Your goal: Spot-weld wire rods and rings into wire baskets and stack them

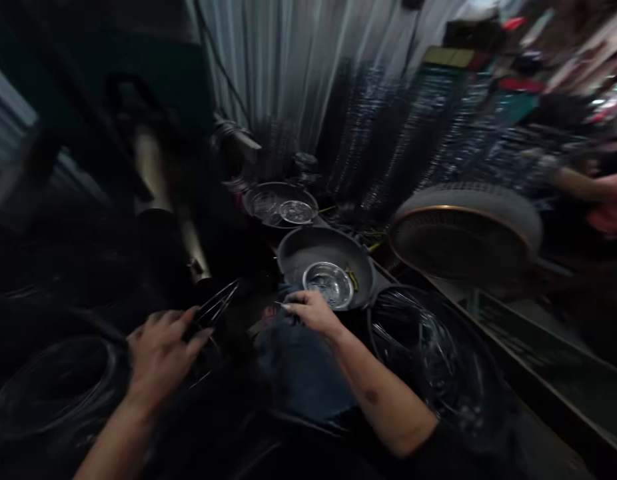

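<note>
My left hand (163,343) is at the lower left, its thumb and fingers closed on a thin, shiny bent-wire piece (219,303). The wire's exact kind is blurred. Near the middle, my right hand (313,310) pinches a small thin pale sliver (280,304) that I cannot identify. Dark coverings or stains show on some fingertips. Just beyond my right hand, a shiny metal bowl (328,283) with small glinting bits sits in a wide grey basin (298,250). A yellowish item (352,279) lies beside the bowl. Blue cloth (308,373) shows below my right hand.
Behind stands another grey basin (253,205) with round shiny dishes. A dark machine (153,167) rises at left. To the right are a bag-lined container (418,327) and a round grey fan-like object (468,233). Tall shiny stacks (403,133) line the wall. Another person's arm (583,183) shows far right.
</note>
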Available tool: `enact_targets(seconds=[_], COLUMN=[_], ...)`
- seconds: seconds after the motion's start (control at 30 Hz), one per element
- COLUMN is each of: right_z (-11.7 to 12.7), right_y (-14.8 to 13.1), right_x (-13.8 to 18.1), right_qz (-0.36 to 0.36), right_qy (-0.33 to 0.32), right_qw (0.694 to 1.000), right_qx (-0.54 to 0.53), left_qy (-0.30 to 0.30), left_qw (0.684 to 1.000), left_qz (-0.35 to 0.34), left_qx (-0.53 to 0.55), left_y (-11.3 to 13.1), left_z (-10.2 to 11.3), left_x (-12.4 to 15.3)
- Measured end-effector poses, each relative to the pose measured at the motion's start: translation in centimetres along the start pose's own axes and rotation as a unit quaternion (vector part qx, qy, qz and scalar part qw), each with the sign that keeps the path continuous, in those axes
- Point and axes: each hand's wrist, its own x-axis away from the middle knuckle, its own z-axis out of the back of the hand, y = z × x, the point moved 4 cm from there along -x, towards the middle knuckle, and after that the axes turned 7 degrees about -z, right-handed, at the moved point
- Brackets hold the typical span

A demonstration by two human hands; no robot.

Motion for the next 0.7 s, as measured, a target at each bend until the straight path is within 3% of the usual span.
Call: enact_targets(seconds=[0.13, 0.23, 0.43, 0.7], right_z=[-7.9, -11.6, -13.3, -14.0], right_y=[-1.3, -1.6, -1.3, -1.1], right_x=[-1.1, -1.7, -2.0, -2.2], right_qz=[-0.057, -0.072, -0.106, -0.106], right_qy=[-0.077, -0.092, -0.116, -0.084], right_qw=[0.983, 0.97, 0.951, 0.949], right_qx=[-0.156, -0.215, -0.267, -0.284], left_qy=[-0.009, -0.006, -0.014, -0.023], left_qw=[1.0, 1.0, 0.999, 1.0], left_qz=[0.018, 0.011, 0.016, 0.011], left_qx=[-0.014, -0.018, -0.024, -0.006], left_y=[-0.4, -0.3, -0.5, -0.1], left_z=[-0.4, -0.3, -0.3, -0.4], left_x=[-0.2, -0.4, -0.7, -0.9])
